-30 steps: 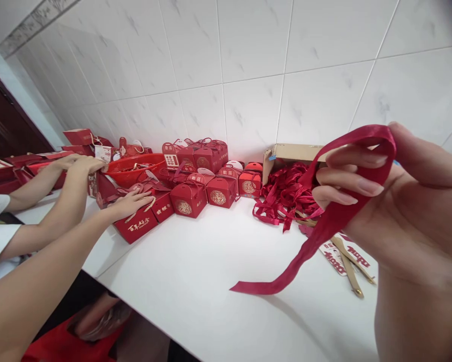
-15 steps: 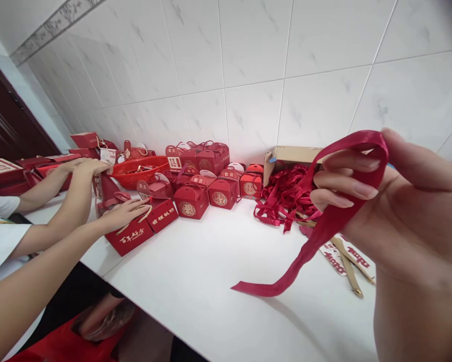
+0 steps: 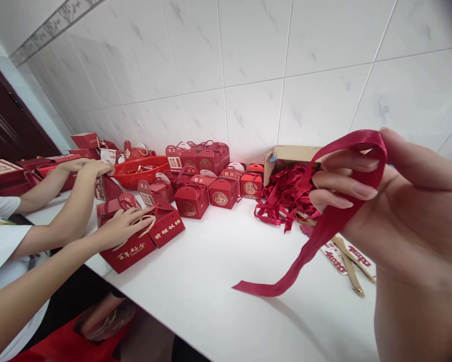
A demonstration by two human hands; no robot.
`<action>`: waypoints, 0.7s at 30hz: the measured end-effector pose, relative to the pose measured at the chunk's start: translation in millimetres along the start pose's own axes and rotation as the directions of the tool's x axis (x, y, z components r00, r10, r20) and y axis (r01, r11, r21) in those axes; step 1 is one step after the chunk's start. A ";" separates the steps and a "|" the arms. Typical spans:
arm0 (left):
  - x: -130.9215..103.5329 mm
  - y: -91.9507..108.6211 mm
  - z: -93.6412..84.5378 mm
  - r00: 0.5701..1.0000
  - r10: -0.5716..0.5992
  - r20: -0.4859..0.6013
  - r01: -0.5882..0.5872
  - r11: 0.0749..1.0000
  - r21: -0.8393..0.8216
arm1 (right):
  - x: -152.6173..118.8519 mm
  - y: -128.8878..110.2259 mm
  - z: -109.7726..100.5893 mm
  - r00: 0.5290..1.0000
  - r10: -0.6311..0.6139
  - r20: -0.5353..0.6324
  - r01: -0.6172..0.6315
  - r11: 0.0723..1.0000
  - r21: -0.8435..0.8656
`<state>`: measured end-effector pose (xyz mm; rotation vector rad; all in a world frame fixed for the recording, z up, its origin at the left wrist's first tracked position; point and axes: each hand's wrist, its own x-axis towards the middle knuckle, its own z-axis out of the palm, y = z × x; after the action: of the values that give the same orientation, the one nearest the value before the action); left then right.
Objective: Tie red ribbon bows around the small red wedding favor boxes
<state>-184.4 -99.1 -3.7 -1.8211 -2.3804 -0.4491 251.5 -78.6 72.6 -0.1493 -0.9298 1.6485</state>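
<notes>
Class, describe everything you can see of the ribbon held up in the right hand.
The ribbon is a long, flat, deep red strip with a soft sheen, satin-like. The right hand holds it, fingers curled over it, with a loop rising beside the thumb. One length slants down over the white table, ending in a pointed tip; whether that tip touches is unclear. Another strand passes behind the fingers, its end lost against the ribbon pile.

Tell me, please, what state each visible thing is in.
Right hand, curled around ribbon
Ribbon, looped, end dangling
Left hand, resting on gold-lettered box
Gold-lettered box, lettering showing, closure unclear
Cardboard box, open, ribbons spilling out
Red basin, open, holding things
</notes>
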 end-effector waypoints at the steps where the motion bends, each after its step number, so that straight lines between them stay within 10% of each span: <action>1: 1.7 -3.3 1.4 0.999 0.002 0.049 -0.003 1.000 0.010 | -0.1 0.2 0.2 1.000 -0.001 0.006 0.001 1.000 -0.002; 8: 0.9 -3.2 9.6 0.992 0.073 0.100 -0.072 0.997 -0.012 | -0.9 -0.6 1.3 1.000 0.013 0.013 -0.013 1.000 0.020; 21: -48.1 66.0 3.3 0.884 0.387 0.262 -0.362 0.921 -0.141 | -1.7 -1.8 0.6 1.000 -0.003 0.014 0.004 0.998 -0.060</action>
<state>-107.8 -127.0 -8.7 -2.4683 -2.1061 -0.2642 253.1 -80.4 73.5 -0.1772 -0.9905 1.6204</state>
